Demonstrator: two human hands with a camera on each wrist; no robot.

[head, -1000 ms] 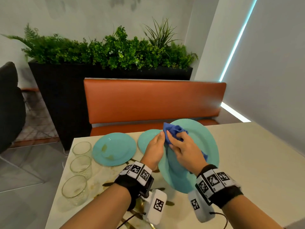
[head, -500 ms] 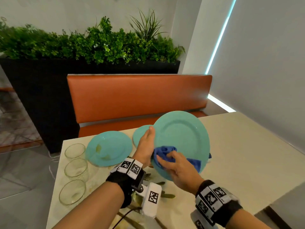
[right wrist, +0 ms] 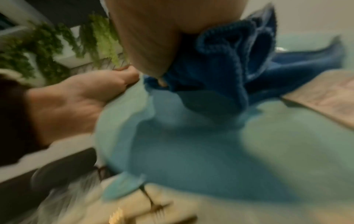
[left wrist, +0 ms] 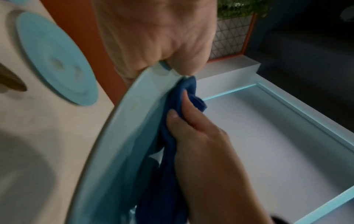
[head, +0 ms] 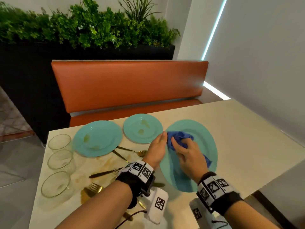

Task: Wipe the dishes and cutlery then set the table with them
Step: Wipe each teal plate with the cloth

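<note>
Between hands (head: 171, 151): tilted plate (head: 203, 138), cloth (head: 179, 139) against it.

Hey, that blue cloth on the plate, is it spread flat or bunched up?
Bunched up. The blue cloth sits crumpled in folds under the right hand, pressed against the plate, which the left hand holds.

right wrist view blurred, cutlery (head: 105, 173) partly hidden under left wrist, plate (head: 204, 139) smeared

You have three plates (head: 203, 139) (head: 97, 138) (head: 142, 128), three glasses (head: 59, 142) (head: 60, 160) (head: 55, 184), one cloth (head: 179, 139), and several gold cutlery pieces (head: 92, 190), too overlapped to count.
</note>
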